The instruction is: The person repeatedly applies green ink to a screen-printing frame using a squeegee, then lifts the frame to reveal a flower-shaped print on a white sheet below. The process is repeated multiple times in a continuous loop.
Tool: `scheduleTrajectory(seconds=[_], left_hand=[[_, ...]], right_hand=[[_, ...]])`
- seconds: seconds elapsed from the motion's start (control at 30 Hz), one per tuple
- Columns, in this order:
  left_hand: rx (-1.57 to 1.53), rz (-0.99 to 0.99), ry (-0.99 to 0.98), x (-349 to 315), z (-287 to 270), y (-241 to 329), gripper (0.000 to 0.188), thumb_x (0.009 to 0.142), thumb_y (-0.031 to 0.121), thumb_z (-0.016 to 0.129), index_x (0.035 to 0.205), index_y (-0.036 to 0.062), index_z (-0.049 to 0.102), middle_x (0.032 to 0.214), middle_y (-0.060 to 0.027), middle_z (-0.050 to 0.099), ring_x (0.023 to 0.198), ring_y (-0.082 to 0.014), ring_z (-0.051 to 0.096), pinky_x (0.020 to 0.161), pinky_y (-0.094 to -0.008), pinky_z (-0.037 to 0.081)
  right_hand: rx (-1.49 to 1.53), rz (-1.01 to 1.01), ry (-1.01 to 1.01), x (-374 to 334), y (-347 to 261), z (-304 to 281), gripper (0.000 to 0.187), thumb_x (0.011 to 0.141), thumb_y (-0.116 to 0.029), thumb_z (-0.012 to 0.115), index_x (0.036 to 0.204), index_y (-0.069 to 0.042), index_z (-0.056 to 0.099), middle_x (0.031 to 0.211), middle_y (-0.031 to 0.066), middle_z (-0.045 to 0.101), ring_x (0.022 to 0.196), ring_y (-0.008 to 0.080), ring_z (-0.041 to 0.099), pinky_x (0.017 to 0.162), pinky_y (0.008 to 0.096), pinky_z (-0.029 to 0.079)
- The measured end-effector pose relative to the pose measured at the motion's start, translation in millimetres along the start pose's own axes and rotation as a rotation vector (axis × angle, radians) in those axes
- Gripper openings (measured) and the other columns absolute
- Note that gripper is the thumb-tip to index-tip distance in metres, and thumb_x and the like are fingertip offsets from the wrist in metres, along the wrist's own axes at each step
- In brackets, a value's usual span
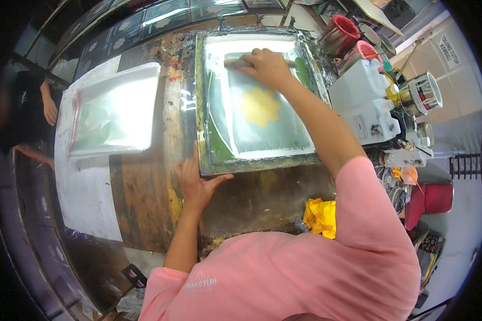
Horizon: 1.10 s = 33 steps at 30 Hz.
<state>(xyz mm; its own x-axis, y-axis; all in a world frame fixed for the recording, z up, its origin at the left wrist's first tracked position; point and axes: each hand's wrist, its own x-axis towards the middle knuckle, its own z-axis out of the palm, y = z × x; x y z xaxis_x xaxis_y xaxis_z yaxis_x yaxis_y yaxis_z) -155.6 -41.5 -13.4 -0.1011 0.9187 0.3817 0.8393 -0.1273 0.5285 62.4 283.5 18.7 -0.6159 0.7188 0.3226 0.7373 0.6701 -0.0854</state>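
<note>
A screen-printing frame [262, 165] lies on the stained worktable. A yellow flower shape [259, 106] shows on its pale mesh, and green patches border the mesh. At the far end my right hand [268, 68] is closed on a squeegee [233, 62], laid crosswise on the mesh and partly hidden by the fingers. My left hand [196, 184] rests against the near left corner of the frame, thumb and forefinger spread along its two sides, holding nothing.
Left of the frame, a stack of clear plastic sheets [115, 109] lies on white paper [85, 200]. Paint cans [340, 33] and white jugs [359, 91] crowd the right side. A yellow cloth [321, 216] sits near my body. Another person's hand [50, 111] is at the far left.
</note>
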Motion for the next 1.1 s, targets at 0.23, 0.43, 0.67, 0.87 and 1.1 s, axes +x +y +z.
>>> scheduleTrajectory(seconds=[0.23,0.43,0.67,0.87,1.1], left_hand=[[0.018,0.023,0.045,-22.7,-8.1,4.0,0.122,0.064,0.067,0.090,0.154,-0.0055,0.049,0.097,-0.0097,0.069,0.089,-0.0265,0.060,0.093,-0.0416,0.037],[-0.426,-0.166,0.093,-23.9,-29.6,45.8,0.107,0.076,0.052,0.093,0.153,-0.0079,0.049,0.117,-0.0181,0.069,0.106,-0.0283,0.063,0.104,-0.0425,0.044],[-0.708,0.023,0.352,60.7,-77.6,103.1,0.100,0.089,0.038,0.087,0.159,-0.0100,0.035,0.138,-0.0251,0.060,0.123,-0.0310,0.059,0.103,-0.0400,0.049],[0.391,-0.019,-0.117,21.7,-38.6,94.0,0.116,0.090,0.074,0.065,0.164,-0.0063,0.027,0.158,-0.0326,0.042,0.148,-0.0466,0.037,0.123,-0.0649,0.017],[0.372,-0.141,-0.376,11.6,10.6,70.2,0.117,0.087,0.089,0.051,0.167,0.0065,0.030,0.170,-0.0313,0.025,0.159,-0.0509,0.018,0.119,-0.0798,-0.001]], right_hand=[[0.098,0.023,-0.138,-161.8,-118.4,-92.7,0.044,0.095,-0.052,0.069,0.121,-0.017,0.075,0.102,0.0099,0.069,0.094,0.0323,0.068,0.076,0.0470,0.058],[0.116,0.048,-0.068,-202.1,-163.5,-178.3,0.036,0.097,-0.043,0.068,0.097,-0.007,0.065,0.099,0.0127,0.066,0.095,0.0329,0.066,0.079,0.0483,0.056],[-0.159,-0.053,0.458,-120.3,-140.4,-252.0,0.034,0.097,-0.042,0.065,0.092,-0.009,0.067,0.085,0.0089,0.067,0.089,0.0320,0.066,0.087,0.0485,0.045],[-0.066,-0.104,0.594,-61.7,-105.1,-277.4,0.055,0.098,-0.049,0.056,0.073,-0.002,0.071,0.073,0.0193,0.070,0.075,0.0355,0.068,0.082,0.0501,0.045],[-0.034,-0.009,0.418,-18.2,-73.8,-295.2,0.059,0.098,-0.049,0.052,0.075,0.001,0.072,0.075,0.0219,0.071,0.076,0.0382,0.069,0.082,0.0507,0.047]])
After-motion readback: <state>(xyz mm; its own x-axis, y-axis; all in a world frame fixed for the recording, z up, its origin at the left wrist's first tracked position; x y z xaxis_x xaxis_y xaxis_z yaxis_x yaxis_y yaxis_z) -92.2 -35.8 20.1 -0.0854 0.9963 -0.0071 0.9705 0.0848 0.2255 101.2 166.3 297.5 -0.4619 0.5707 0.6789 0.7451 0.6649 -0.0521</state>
